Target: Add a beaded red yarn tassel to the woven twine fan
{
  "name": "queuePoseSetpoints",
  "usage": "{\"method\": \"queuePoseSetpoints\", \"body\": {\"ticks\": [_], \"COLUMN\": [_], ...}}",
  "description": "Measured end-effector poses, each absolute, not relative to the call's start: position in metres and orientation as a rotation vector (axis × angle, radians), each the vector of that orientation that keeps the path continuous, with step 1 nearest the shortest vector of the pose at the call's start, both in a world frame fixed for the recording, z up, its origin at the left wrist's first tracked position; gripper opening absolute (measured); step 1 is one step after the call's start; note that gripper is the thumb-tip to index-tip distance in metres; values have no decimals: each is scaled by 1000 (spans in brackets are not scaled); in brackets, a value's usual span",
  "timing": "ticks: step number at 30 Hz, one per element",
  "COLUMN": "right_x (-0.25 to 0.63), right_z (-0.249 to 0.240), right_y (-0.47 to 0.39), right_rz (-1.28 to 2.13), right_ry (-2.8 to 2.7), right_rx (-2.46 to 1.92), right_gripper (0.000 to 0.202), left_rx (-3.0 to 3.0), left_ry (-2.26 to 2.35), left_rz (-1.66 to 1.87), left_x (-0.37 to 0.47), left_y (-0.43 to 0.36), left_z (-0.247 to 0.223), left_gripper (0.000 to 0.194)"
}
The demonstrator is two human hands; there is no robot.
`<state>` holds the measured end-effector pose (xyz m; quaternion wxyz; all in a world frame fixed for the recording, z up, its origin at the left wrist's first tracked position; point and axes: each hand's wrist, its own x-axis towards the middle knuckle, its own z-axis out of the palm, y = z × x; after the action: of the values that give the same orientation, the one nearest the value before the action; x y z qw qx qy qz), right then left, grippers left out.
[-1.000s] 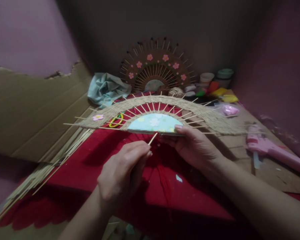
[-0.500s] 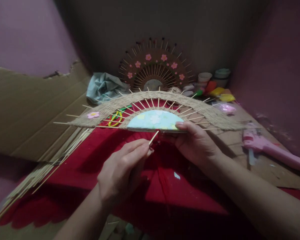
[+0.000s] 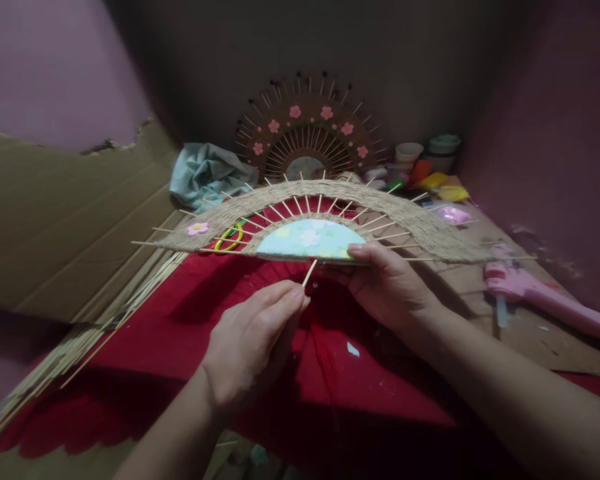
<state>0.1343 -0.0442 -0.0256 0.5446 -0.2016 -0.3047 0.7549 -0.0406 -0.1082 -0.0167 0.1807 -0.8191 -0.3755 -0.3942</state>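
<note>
My right hand (image 3: 387, 280) grips the lower edge of a woven fan (image 3: 260, 197), thumb on its pale blue half-round centre (image 3: 300, 241). The fan has thin sticks spread through bands of woven twine, and one pink flower (image 3: 197, 229) lies on its left side. Below the centre, my left hand (image 3: 260, 340) pinches a short thin wooden stick (image 3: 309, 273) that slants up to the right. Its tip is close to the fan's bottom edge; whether they touch I cannot tell. The fingers of my right hand behind the fan are hidden.
A finished-looking fan with pink flowers (image 3: 327, 113) leans on the back wall. A pink glue gun (image 3: 540, 293) lies right on cardboard. Left are loose sticks (image 3: 100, 333) on red cloth (image 3: 145, 353), yellow-handled scissors (image 3: 223, 238) and a blue-grey cloth (image 3: 210, 175). Cups (image 3: 409, 153) stand at the back right.
The fan has tilted and shifted slightly to the right at its left end. My left hand has moved a little right with the stick. My right hand keeps its hold.
</note>
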Motion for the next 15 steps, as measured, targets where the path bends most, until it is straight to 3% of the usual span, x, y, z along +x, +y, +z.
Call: {"method": "queuePoseSetpoints", "body": {"ticks": [4, 8, 15], "right_x": [134, 134, 135], "right_z": [-23, -22, -26], "right_y": [-46, -45, -43], "right_rz": [1804, 1802, 1790], "right_ry": [-716, -722, -682], "right_rx": [-486, -485, -491], "right_gripper": [26, 21, 12], "left_rx": [-2319, -2409, -2337], "left_ry": [-973, -930, -889], "left_rz": [-1028, -1026, -1083], "left_x": [-43, -50, -46], "left_y": [-108, -110, -111], "left_z": [-14, -10, -15], "left_gripper": [13, 14, 34]}}
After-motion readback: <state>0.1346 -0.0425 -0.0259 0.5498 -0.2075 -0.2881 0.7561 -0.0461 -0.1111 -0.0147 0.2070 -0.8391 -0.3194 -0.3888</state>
